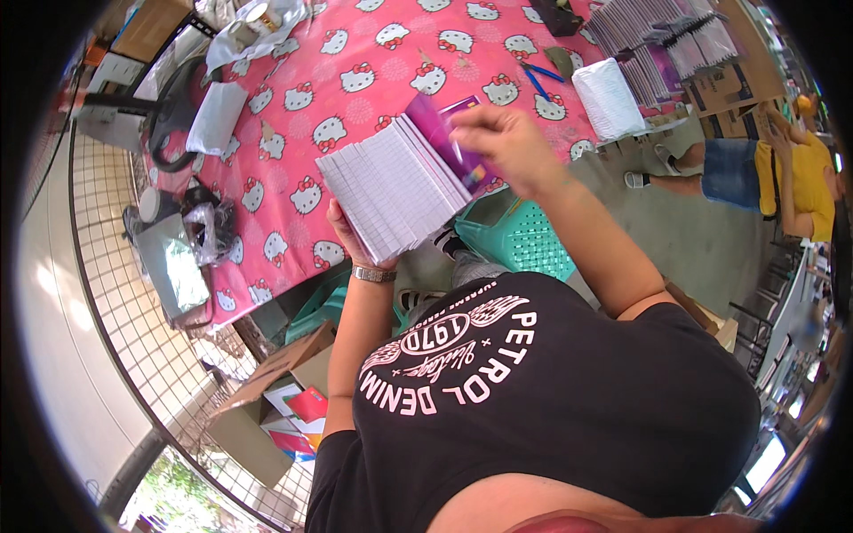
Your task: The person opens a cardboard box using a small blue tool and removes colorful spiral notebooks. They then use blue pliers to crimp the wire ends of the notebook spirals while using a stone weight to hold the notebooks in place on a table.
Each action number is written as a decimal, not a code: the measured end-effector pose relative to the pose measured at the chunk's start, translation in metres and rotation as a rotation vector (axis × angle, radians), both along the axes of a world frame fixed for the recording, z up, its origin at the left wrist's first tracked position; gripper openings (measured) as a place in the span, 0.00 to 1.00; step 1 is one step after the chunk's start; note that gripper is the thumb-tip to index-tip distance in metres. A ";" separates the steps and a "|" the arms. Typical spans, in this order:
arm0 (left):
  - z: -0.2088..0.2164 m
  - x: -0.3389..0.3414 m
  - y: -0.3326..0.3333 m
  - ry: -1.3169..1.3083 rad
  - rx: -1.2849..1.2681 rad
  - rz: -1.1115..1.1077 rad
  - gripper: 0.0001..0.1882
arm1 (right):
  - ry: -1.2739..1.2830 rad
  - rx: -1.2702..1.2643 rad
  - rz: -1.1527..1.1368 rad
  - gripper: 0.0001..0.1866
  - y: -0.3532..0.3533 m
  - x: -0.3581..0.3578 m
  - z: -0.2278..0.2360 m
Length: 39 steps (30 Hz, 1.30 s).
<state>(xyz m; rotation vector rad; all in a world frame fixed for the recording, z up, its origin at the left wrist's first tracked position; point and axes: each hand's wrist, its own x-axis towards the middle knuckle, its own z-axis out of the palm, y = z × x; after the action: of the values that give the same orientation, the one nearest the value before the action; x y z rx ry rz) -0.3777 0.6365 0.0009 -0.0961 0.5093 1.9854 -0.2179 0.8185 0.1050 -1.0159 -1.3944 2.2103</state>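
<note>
My left hand (348, 233) is wrapped under a thick fanned stack of lined paper sheets (391, 188), tilted above the table's front edge. A purple glossy cover (435, 133) stands out at the stack's right side. My right hand (511, 147) is at that cover, its fingers bent and pinched at the upper edge, slightly blurred. Its fingertips partly hide the cover. Most of the left fingers are out of sight beneath the sheets.
A pink cartoon-print cloth (355, 78) covers the table. Blue-handled pliers (540, 82), a white wrapped package (608, 99) and piled notebooks (653, 44) lie to the right. Below is a green plastic stool (533, 240). A person in yellow (804, 178) stands at right; an open carton (267, 391) sits lower left.
</note>
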 end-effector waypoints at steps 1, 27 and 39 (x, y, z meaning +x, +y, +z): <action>0.003 -0.003 0.003 -0.012 -0.026 -0.027 0.38 | -0.002 0.044 -0.161 0.13 0.019 0.007 -0.008; 0.056 0.089 0.133 0.048 -0.416 -0.163 0.31 | -0.094 -0.093 -0.013 0.36 0.101 0.020 -0.060; 0.020 0.078 0.120 -0.011 -0.430 -0.335 0.44 | -0.609 0.390 0.278 0.45 0.132 -0.016 -0.047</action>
<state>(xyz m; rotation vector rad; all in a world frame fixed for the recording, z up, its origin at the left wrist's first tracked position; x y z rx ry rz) -0.2992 0.7564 0.0211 -0.2701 0.8800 1.5256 -0.2342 0.9510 0.0576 -1.4807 -2.2387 1.7364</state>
